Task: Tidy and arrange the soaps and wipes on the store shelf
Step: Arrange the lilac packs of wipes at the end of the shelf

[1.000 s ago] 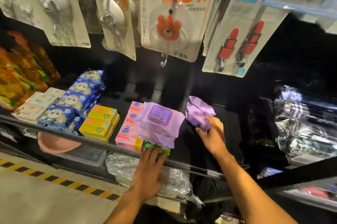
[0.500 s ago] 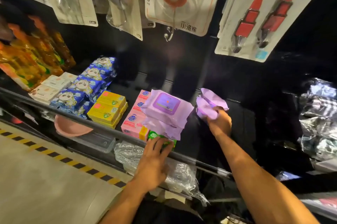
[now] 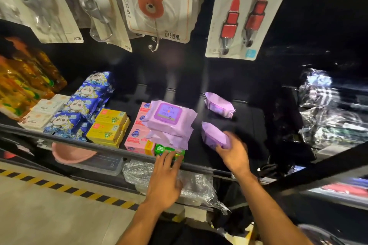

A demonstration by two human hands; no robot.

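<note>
Where the right hand [image 3: 233, 155] bunched purple wipes a moment ago, one small purple pack [image 3: 219, 105] now lies alone at the back of the shelf [image 3: 249, 125]; its fingers clamp a second purple pack [image 3: 212, 135] nearer the front. The left hand [image 3: 165, 181], fingers spread, presses the green pack [image 3: 169, 150]: a row seems begun

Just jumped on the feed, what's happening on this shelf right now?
A person is tidying the shelf with both hands. The right hand grips a small purple wipes pack over the bare part of the black shelf, in front of a second purple pack lying farther back. The left hand rests straight fingers on a green pack at the front edge, beneath the stacked large purple wipes.
</note>
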